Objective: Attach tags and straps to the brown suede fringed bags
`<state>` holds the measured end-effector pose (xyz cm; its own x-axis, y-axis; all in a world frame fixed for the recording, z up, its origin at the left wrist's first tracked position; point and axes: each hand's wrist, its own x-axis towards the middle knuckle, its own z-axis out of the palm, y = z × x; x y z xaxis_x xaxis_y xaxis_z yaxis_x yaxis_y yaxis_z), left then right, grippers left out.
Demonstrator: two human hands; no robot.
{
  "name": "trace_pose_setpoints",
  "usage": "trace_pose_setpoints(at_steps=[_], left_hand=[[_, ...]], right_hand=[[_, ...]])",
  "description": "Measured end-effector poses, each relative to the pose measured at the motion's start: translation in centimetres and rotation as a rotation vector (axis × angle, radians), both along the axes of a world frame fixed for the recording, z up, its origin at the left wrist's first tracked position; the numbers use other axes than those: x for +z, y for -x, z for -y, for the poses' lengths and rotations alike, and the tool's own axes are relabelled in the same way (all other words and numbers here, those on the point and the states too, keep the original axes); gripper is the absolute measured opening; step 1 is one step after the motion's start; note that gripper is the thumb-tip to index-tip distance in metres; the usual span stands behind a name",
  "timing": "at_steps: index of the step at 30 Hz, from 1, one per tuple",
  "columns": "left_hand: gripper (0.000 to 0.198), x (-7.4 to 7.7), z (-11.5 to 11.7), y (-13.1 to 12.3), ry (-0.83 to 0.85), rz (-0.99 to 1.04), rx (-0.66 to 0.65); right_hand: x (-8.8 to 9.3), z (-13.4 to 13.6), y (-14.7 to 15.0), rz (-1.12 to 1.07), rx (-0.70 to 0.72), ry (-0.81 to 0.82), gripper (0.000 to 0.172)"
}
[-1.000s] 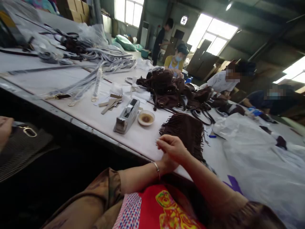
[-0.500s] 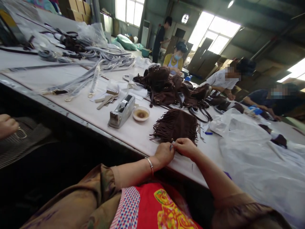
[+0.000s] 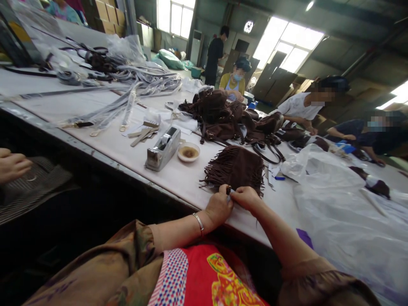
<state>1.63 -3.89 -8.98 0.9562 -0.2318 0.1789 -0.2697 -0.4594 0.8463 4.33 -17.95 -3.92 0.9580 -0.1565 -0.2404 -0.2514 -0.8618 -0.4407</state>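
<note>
A brown fringed bag (image 3: 236, 168) lies flat on the long white table (image 3: 105, 142) in front of me. My left hand (image 3: 218, 208), with a silver bangle on its wrist, and my right hand (image 3: 246, 198) meet at the bag's near edge. Both hands pinch a small dark piece at that edge, fingers pressed together; I cannot make out exactly what the piece is.
A metal tape dispenser (image 3: 162, 149) and a small dish (image 3: 188, 152) stand left of the bag. A heap of brown bags (image 3: 223, 117) lies behind, clear plastic sheeting (image 3: 344, 208) at the right, bundled straps (image 3: 127, 80) far left. Another person's hand (image 3: 12, 163) rests at the left edge; several people sit across the table.
My hands have come down from above the table to the bag's near edge and stayed there, pinching. The view has shifted slightly. The other person's hand at the left has opened a little.
</note>
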Motion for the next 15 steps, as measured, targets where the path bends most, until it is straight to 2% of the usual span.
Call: trace_pose_setpoints(at_steps=[4,7,10,15], left_hand=[[0.047,-0.4,0.1,0.0,0.014,0.108,-0.021],[0.034,-0.4,0.0,-0.2,-0.004,0.115,-0.024],[0.021,-0.1,-0.1,-0.5,-0.022,0.073,-0.037],[0.023,0.6,0.0,-1.3,0.053,-0.116,-0.065]], right_hand=[[0.0,0.1,0.2,0.007,-0.001,-0.006,0.026],[0.0,0.2,0.2,0.024,0.008,-0.024,0.029],[0.0,0.5,0.5,0.027,0.034,-0.066,0.029],[0.0,1.7,1.3,-0.011,0.068,-0.229,0.022]])
